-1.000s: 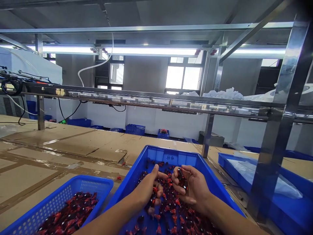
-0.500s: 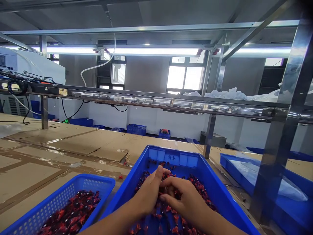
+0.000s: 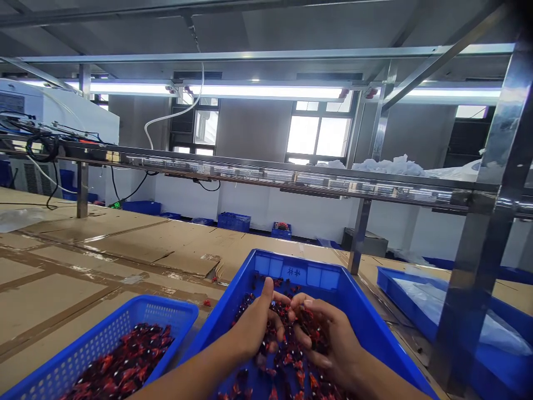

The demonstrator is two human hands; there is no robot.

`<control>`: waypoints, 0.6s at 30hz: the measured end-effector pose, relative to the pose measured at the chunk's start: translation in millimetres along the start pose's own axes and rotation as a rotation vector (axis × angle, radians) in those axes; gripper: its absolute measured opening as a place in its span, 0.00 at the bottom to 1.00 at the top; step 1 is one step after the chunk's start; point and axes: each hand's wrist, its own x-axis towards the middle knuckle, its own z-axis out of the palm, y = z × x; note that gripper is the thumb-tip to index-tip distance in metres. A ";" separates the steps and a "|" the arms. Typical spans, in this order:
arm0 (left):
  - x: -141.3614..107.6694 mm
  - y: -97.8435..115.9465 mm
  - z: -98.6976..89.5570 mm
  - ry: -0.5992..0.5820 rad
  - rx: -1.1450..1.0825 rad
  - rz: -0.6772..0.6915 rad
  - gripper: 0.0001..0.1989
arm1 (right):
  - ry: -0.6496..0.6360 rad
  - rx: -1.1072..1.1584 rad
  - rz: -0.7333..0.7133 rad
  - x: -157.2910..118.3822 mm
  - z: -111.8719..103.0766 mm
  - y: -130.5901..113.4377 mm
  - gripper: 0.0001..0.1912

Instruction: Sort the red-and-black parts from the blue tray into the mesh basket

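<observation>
Both hands are inside a deep blue tray [image 3: 377, 339] scattered with small, glossy dark red pieces [image 3: 293, 364], which look like dried flower heads. My left hand [image 3: 260, 322] is on the left, thumb raised and fingers loosely curved over the pieces. Opposite it, my right hand [image 3: 328, 333] is cupped with its fingers apart. Red pieces show between its thumb and fingers; whether any is held or just lies behind I cannot tell. A narrow gap separates the two hands. To the left, a perforated blue basket [image 3: 166, 309] holds a heap of the same red pieces.
Taped cardboard [image 3: 137, 250] covers the table. A steel post [image 3: 478, 278] stands at the right, before another blue tray [image 3: 385, 276] with clear plastic in it. A metal shelf rail [image 3: 250, 171] crosses ahead, with white plastic bags [image 3: 391, 165] on top.
My hands have drawn apart from near contact. The right hand moved slightly right and its fingers spread. The view has shifted a little; tray and basket stay in place.
</observation>
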 end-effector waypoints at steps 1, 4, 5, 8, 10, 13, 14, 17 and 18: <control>-0.7 0.6 -0.1 -0.005 0.006 -0.026 0.47 | 0.002 -0.042 0.013 1.9 -0.4 1.7 0.14; -1.2 -0.4 -0.3 0.027 -0.001 -0.060 0.47 | 0.010 -0.474 -0.148 3.5 2.2 8.9 0.15; -0.6 -1.7 -0.3 0.056 0.003 -0.058 0.46 | 0.010 -0.675 -0.245 2.6 4.0 11.9 0.15; 2.5 -6.7 0.0 0.180 0.053 -0.090 0.45 | 0.054 -1.144 -0.459 -1.4 10.1 22.9 0.16; 3.9 -8.3 0.5 0.242 0.125 -0.131 0.45 | 0.076 -1.287 -0.462 -3.0 12.9 30.5 0.16; 3.5 -7.0 0.8 0.269 0.266 -0.126 0.43 | 0.042 -1.377 -0.432 -1.7 13.3 37.0 0.10; 2.9 -6.1 0.8 0.269 0.305 -0.104 0.43 | 0.016 -1.390 -0.441 -0.9 12.4 36.9 0.09; 1.0 -4.4 1.0 0.227 0.371 -0.089 0.42 | -0.117 -1.431 -0.498 0.6 8.7 30.6 0.09; 0.5 -4.6 1.3 0.213 0.388 -0.103 0.42 | -0.170 -1.452 -0.520 0.5 7.6 27.5 0.09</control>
